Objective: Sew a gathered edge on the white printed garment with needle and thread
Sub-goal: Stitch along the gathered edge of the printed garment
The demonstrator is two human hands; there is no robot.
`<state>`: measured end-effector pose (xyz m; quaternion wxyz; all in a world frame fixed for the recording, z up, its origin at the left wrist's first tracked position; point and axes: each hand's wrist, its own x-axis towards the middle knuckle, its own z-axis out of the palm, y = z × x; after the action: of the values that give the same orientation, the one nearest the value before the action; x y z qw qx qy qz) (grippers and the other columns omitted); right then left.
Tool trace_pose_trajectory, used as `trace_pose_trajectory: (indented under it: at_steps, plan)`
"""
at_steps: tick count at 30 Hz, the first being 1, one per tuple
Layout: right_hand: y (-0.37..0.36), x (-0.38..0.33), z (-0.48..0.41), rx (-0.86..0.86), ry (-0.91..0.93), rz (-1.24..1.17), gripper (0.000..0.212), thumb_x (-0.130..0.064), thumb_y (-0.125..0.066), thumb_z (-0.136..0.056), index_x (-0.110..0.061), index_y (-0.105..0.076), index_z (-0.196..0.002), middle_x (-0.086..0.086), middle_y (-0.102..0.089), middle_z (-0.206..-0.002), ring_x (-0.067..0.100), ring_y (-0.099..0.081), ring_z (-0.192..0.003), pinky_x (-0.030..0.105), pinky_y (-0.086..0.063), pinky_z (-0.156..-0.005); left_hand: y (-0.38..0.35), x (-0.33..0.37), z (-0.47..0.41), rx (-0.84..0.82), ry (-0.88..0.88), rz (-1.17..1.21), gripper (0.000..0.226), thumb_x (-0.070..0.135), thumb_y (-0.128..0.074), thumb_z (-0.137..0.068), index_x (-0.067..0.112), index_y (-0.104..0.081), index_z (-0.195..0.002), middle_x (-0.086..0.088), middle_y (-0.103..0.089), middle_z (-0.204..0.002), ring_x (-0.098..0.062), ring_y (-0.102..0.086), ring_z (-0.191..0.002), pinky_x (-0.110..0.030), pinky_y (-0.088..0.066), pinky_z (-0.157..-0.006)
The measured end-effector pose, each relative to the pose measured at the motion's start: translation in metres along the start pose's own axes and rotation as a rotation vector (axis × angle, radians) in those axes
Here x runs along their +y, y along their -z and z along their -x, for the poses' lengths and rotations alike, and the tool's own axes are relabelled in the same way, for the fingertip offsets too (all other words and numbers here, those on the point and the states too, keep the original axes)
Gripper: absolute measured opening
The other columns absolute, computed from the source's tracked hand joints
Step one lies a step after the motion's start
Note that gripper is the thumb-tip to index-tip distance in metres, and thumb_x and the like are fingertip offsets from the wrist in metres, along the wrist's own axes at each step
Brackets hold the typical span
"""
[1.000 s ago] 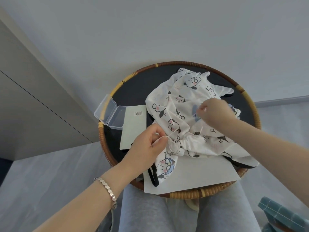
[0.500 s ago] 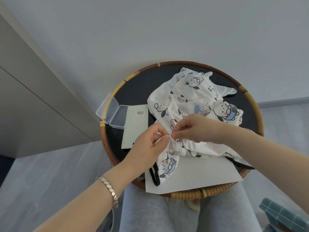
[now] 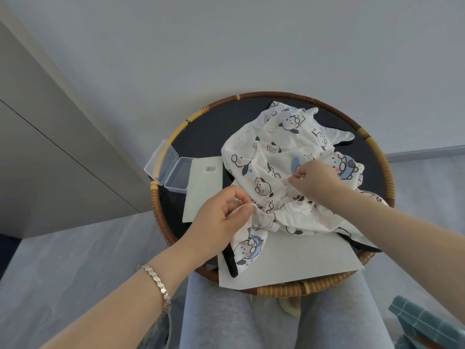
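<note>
No readable text. White card (image 3: 202, 190) beside clear plastic box (image 3: 169, 170) carries small barcode label (image 3: 210, 169) near top edge; digits too small to read. Garment (image 3: 279, 157) print: cartoon figures only, no lettering legible.

On the round tray (image 3: 377, 157), the left hand (image 3: 221, 220) pinches the garment (image 3: 276, 157) edge — the right hand (image 3: 312, 182) draws thread (image 3: 274, 192) taut, farther right.

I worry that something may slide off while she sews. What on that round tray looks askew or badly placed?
The open clear plastic box sits at the tray's left rim, its lid hanging past the edge. The white sheet under the garment overhangs the near rim. Nothing looks spilled or damaged.
</note>
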<state>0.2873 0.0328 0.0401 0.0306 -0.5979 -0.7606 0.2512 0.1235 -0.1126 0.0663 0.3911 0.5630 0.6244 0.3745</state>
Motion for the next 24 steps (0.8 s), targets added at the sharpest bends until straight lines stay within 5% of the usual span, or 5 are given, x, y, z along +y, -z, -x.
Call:
trace_pose_trajectory:
  at_steps: [4,7,11,16,24]
  plan:
    - [0.001,-0.009,0.012,-0.022,0.087,-0.218,0.017,-0.029,-0.049,-0.092,-0.015,-0.057,-0.096,-0.004,-0.045,-0.057,0.011,-0.041,-0.048,0.023,-0.034,-0.045,0.004,-0.004,0.000,0.049,0.009,-0.038,0.014,0.017,-0.057,-0.089,0.026,-0.055,-0.079,0.012,-0.060,-0.065,0.005,-0.052,-0.058,-0.006,-0.039,-0.057]
    - [0.006,-0.016,0.029,-0.066,0.207,-0.366,0.013,-0.025,-0.041,-0.096,-0.019,-0.053,-0.099,-0.006,-0.042,-0.057,0.007,-0.040,-0.048,0.019,-0.035,-0.048,0.009,-0.007,0.004,0.062,0.014,-0.103,0.011,0.019,-0.059,-0.088,0.025,-0.057,-0.079,0.017,-0.054,-0.052,0.001,-0.045,-0.046,-0.006,-0.034,-0.048]
    - [0.007,-0.023,0.047,-0.150,0.389,-0.350,0.014,-0.018,-0.045,-0.095,-0.020,-0.059,-0.092,-0.003,-0.053,-0.065,0.001,-0.045,-0.053,0.015,-0.036,-0.051,0.015,-0.011,0.008,0.101,-0.009,-0.165,0.014,0.024,-0.064,-0.084,0.035,-0.058,-0.077,0.006,-0.063,-0.068,-0.011,-0.056,-0.065,-0.008,-0.041,-0.060]
    - [0.006,-0.030,0.056,-0.122,0.578,-0.281,0.014,-0.014,-0.052,-0.092,-0.016,-0.065,-0.094,0.000,-0.062,-0.084,-0.001,-0.049,-0.068,0.010,-0.039,-0.065,0.016,-0.008,0.009,0.106,-0.028,-0.205,0.021,0.022,-0.066,-0.083,0.039,-0.057,-0.077,0.009,-0.061,-0.068,-0.005,-0.056,-0.069,-0.006,-0.041,-0.063]
    - [0.002,-0.034,0.056,-0.085,0.619,-0.197,0.014,-0.016,-0.052,-0.092,-0.014,-0.065,-0.097,-0.002,-0.059,-0.085,-0.001,-0.045,-0.067,0.009,-0.034,-0.064,0.016,-0.008,0.008,0.096,-0.061,-0.208,0.020,0.021,-0.063,-0.085,0.040,-0.057,-0.080,0.009,-0.065,-0.079,-0.010,-0.057,-0.076,-0.013,-0.045,-0.068]
